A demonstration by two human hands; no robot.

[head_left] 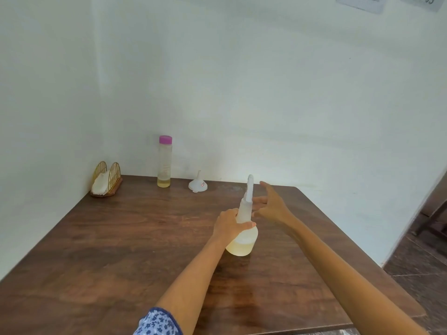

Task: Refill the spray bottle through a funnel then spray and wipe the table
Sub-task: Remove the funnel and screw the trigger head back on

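Note:
A white translucent spray bottle (243, 240) stands near the middle of the wooden table (121, 238), with pale yellow liquid in its bottom and its spray head on top. My left hand (228, 224) grips its neck. My right hand (272, 205) hovers just right of the spray head, fingers spread, holding nothing. A white funnel (197, 184) lies mouth-down near the far edge. Left of it stands a tall clear bottle (164, 163) with a pink cap and a little yellow liquid at the bottom.
A gold wire holder with white napkins (105, 181) sits in the far left corner against the white walls. The table's right edge drops to a dark tiled floor (420, 259), where a chair leg shows.

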